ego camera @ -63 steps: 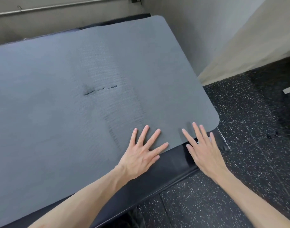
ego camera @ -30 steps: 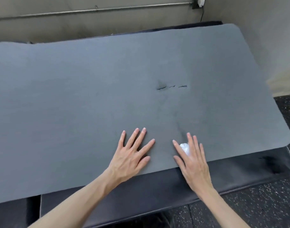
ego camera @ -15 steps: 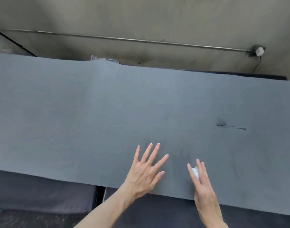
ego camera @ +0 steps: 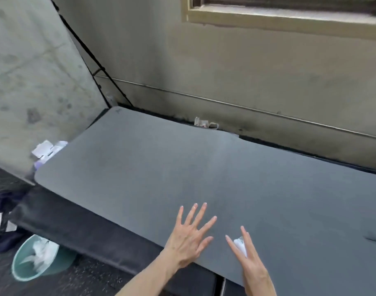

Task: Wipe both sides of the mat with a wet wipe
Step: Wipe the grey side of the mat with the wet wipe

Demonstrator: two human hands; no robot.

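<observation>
**The long mat runs left and right, and most of it lies to the left of the hands**

The grey mat [ego camera: 182,167] lies flat on a black padded table [ego camera: 80,229]. Its long side runs from left to right in front of the person. Its left end has round corners and stops near a big board [ego camera: 29,82] that leans on the wall. Its right end runs out of the picture, so I cannot see where it stops. A small dark mark [ego camera: 371,239] sits on the mat far to the right.

Both hands are at the near edge of the mat, close together. The left hand [ego camera: 190,238] lies flat on the mat with its fingers spread wide and holds nothing. The right hand [ego camera: 250,255] has straight fingers too, and it presses a bunched white wet wipe [ego camera: 240,245] down on the mat.

A lot of bare mat lies to the left of the hands and away toward the wall. The left hand is nearer to that part, but the right hand has the wipe. So I think the right hand must slide left or reach forward to clean it, and the left hand can hold the mat in place.

I cannot see the under side of the mat. I think it must be turned over for that side.

On the floor at the left is a green bin [ego camera: 36,258] with white wipes in it. Some white packets [ego camera: 47,150] lie by the left end of the mat
</observation>
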